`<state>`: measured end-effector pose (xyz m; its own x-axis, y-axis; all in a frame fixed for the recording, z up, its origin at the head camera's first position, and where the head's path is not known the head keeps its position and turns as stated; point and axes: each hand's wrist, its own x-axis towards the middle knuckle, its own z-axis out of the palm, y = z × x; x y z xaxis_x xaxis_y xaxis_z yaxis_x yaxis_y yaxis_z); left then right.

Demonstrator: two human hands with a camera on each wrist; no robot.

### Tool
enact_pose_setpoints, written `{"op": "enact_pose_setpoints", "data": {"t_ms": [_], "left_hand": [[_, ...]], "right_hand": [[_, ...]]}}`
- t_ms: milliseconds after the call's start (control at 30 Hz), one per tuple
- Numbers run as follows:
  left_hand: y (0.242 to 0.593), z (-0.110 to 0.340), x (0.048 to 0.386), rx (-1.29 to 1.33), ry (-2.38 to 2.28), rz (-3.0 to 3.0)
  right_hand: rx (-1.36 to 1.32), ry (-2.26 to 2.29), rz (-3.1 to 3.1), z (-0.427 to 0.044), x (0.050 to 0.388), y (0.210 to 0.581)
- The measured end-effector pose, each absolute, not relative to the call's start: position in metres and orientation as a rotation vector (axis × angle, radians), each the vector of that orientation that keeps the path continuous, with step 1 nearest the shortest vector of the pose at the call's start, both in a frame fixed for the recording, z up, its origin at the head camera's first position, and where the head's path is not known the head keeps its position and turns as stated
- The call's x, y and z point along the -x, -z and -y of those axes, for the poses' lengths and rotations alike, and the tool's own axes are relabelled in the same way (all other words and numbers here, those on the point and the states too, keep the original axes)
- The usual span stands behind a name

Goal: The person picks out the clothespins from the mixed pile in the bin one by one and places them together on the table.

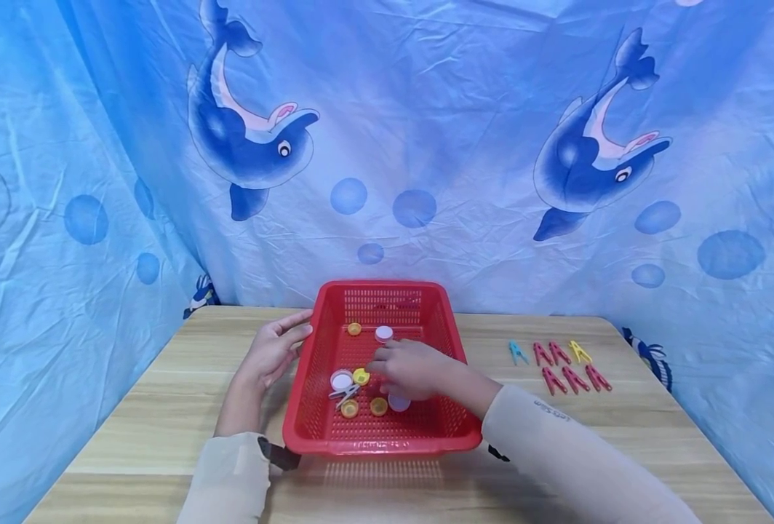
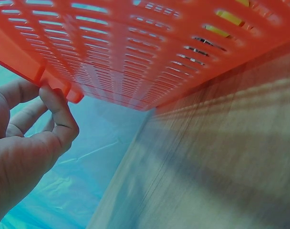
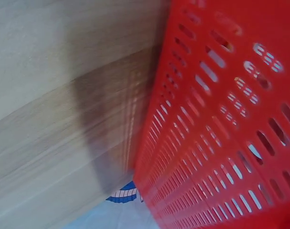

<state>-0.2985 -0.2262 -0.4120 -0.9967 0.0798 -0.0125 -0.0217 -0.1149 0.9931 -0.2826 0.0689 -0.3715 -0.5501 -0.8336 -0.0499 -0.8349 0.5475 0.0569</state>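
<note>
A red plastic basket with slotted walls stands on the wooden table. My left hand pinches the basket's left rim between thumb and fingers, as the left wrist view shows. Inside the basket, my right hand reaches down with bent fingers; whether it holds anything cannot be seen. Around it lie a white cap, a pale cap partly under the hand, and several yellow caps. A whitish clothespin lies beside another white cap and a bright yellow piece.
On the table to the right, several red clothespins lie in two rows with a blue clothespin and a yellow clothespin. A blue curtain printed with dolphins hangs behind the table and at its sides.
</note>
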Motion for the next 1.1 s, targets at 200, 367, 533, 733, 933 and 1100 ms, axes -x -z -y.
{"op": "enact_pose_setpoints", "data": {"t_ms": [200, 367, 533, 733, 933, 1100], "left_hand": [[0.414, 0.226, 0.299, -0.044, -2.299, -2.046], [0.414, 0.225, 0.298, -0.042, -2.281, -2.055], [0.413, 0.223, 0.297, -0.043, -2.279, -2.048], [0.413, 0.223, 0.296, -0.040, -2.277, -2.056], [0.414, 0.223, 0.296, -0.030, -2.272, -2.061], [0.414, 0.224, 0.297, -0.037, -2.271, -2.062]], "right_hand": [[1.481, -0.204, -2.688, -0.064, 0.280, 0.377], [1.552, -0.265, -2.617, -0.062, 0.279, 0.384], [1.596, -0.279, -2.567, -0.063, 0.281, 0.393], [1.619, -0.231, -2.495, -0.064, 0.282, 0.397], [1.600, -0.185, -2.465, -0.065, 0.283, 0.400], [1.516, -0.174, -2.500, -0.065, 0.283, 0.399]]}}
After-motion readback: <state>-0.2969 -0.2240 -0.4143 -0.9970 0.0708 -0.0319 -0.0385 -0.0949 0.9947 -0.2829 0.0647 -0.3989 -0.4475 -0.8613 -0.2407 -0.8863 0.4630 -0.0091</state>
